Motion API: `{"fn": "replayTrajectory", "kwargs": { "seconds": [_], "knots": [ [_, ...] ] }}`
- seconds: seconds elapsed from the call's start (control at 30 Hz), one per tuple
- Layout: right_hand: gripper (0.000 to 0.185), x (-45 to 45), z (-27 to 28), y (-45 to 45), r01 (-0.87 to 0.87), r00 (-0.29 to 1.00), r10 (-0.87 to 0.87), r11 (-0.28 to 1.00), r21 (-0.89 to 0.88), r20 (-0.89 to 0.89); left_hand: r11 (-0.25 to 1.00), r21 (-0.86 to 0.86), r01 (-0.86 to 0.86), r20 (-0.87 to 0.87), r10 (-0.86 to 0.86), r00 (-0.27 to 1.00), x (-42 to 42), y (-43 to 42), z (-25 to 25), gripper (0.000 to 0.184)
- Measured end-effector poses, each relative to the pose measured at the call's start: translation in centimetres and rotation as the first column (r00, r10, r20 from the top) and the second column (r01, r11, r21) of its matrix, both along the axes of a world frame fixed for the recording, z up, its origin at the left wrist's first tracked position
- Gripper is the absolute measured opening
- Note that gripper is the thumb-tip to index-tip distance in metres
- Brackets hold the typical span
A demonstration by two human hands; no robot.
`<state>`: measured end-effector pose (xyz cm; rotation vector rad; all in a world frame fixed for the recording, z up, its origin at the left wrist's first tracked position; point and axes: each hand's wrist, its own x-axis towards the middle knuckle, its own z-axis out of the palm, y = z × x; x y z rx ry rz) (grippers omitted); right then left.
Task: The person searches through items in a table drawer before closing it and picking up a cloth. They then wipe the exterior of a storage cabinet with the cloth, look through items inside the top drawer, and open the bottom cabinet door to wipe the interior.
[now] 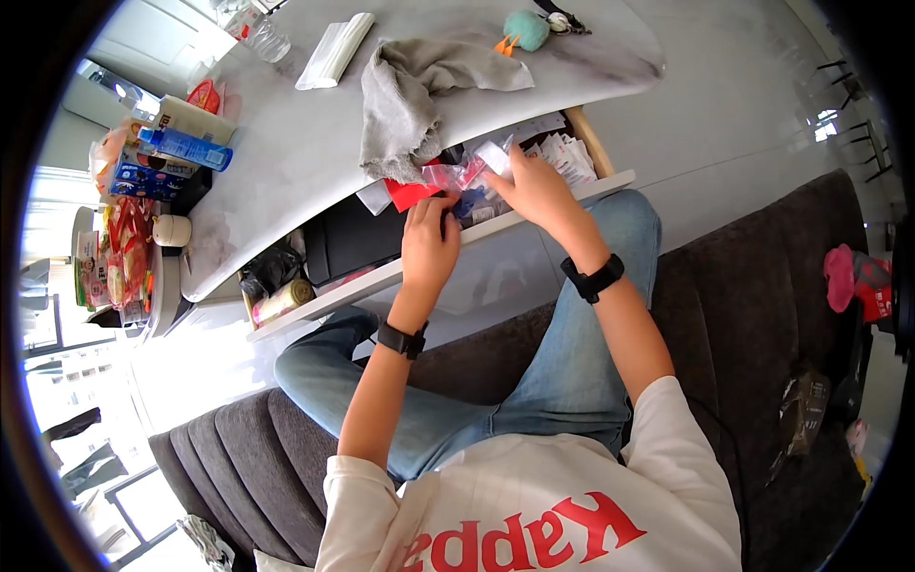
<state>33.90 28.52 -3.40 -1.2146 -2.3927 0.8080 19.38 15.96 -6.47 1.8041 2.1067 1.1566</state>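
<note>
A drawer (362, 283) is pulled out from under the table, full of small items. My right hand (538, 194) pinches a clear plastic packet (469, 172) with pink and white parts over the drawer's right half. My left hand (430, 240) reaches over the drawer's front edge with its fingers curled together beside a red paper piece (408, 194); what they hold, if anything, is hidden. White printed packets (569, 159) lie at the drawer's right end. A flat black item (351, 236) fills its middle, with a black plastic bag (274, 267) at the left end.
On the table (276, 157) lie a grey cloth (410, 91), a white packet (334, 51) and a teal fuzzy ball (525, 30). A blue bottle (188, 149) and boxes crowd the left side. A dark sofa (762, 276) is beneath and behind me.
</note>
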Motion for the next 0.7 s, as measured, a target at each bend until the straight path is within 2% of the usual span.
{"fn": "replayTrajectory", "kwargs": {
  "seconds": [0.07, 0.13, 0.23, 0.27, 0.33, 0.43, 0.5, 0.53, 0.63, 0.7],
  "knots": [
    [0.046, 0.0, -0.5, 0.0, 0.002, 1.0, -0.002, 0.999, 0.039, 0.015, 1.0, -0.028, -0.01, -0.015, 0.01, 1.0, -0.1, 0.0, 0.0, 0.022],
    [0.044, 0.5, -0.9, -0.2, 0.08, 0.984, -0.089, 0.995, -0.063, -0.152, 0.997, -0.077, -0.01, -0.036, 0.007, 0.999, -0.6, 0.0, 0.0, 0.028],
    [0.041, 1.1, -1.1, 0.0, 0.135, 0.878, -0.202, 0.974, -0.182, -0.434, 0.955, -0.297, -0.011, -0.074, -0.011, 0.997, -2.9, -0.2, 0.3, 0.044],
    [0.04, 1.3, -1.3, 0.0, 0.14, 0.818, -0.239, 0.965, -0.222, -0.523, 0.893, -0.449, 0.018, -0.109, -0.074, 0.991, -4.3, -0.2, 0.6, 0.064],
    [0.04, 1.6, -2.4, 0.7, 0.173, 0.841, -0.272, 0.954, -0.244, -0.469, 0.79, -0.602, 0.118, -0.178, -0.276, 0.944, -6.7, -0.3, 1.7, 0.073],
    [0.041, 1.5, -2.8, 0.7, 0.157, 0.822, -0.265, 0.956, -0.247, -0.504, 0.659, -0.741, 0.125, -0.216, -0.411, 0.886, -7.9, -0.3, 3.5, 0.082],
    [0.041, 1.2, -2.7, 0.3, 0.125, 0.783, -0.234, 0.967, -0.222, -0.576, 0.664, -0.732, 0.152, -0.257, -0.475, 0.841, -7.6, 0.3, 4.6, 0.08],
    [0.042, 1.3, -2.5, 0.1, 0.134, 0.81, -0.248, 0.961, -0.244, -0.532, 0.665, -0.728, 0.165, -0.275, -0.504, 0.819, -7.4, 0.5, 4.9, 0.079],
    [0.04, 1.7, -1.5, -0.2, 0.139, 0.856, -0.266, 0.945, -0.297, -0.444, 0.657, -0.627, 0.419, -0.349, -0.718, 0.603, -6.8, 0.8, 5.2, 0.072],
    [0.037, 1.7, -1.4, -0.3, 0.111, 0.855, -0.258, 0.938, -0.328, -0.449, 0.691, -0.542, 0.479, -0.464, -0.721, 0.516, -6.4, 0.6, 5.0, 0.068]
  ]
}}
